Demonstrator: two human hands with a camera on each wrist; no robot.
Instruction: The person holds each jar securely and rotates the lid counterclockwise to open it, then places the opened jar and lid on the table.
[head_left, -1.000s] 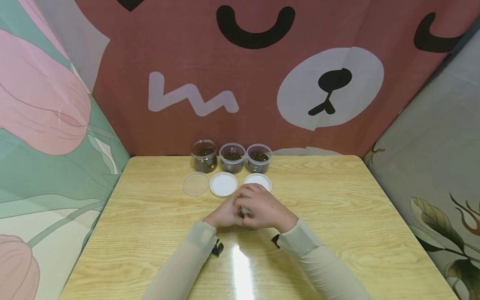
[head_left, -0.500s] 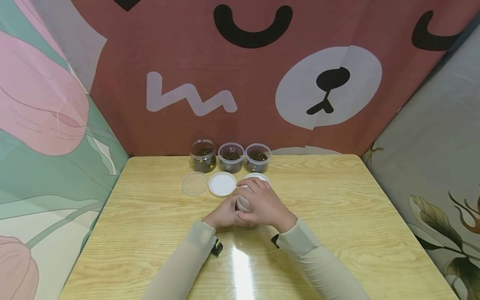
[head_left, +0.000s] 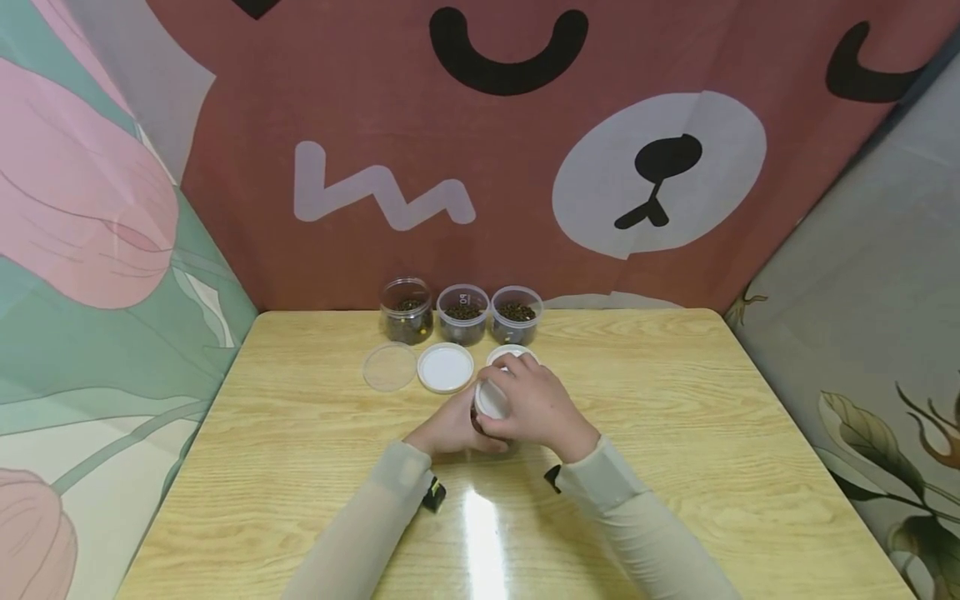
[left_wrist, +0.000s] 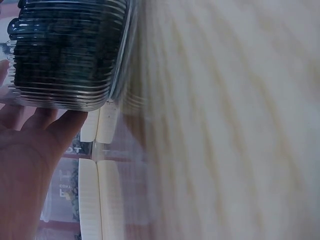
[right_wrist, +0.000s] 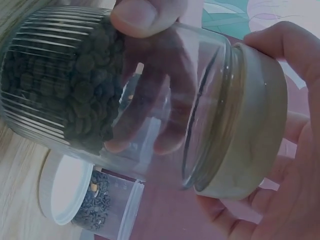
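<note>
In the right wrist view a clear glass jar with a ribbed lower part lies tilted, about half filled with dark round pellets. My left hand grips the jar round its side; in the left wrist view its fingers lie against the ribbed glass. A pale cream lid covers the jar's mouth. My right hand curls round this lid, thumb on one side and fingers on the other. From above, the white top of the lid shows between the hands, while most of the jar is hidden by them.
At the back edge stand a clear tub, a second tub and a third tub, uncovered, with dark bits inside. Before them lie a clear lid, a white lid and another white lid, partly behind my right hand.
My right hand has turned and shifted slightly right on the jar's lid, and more of the white top shows. My left hand keeps its hold on the jar, almost in place.
</note>
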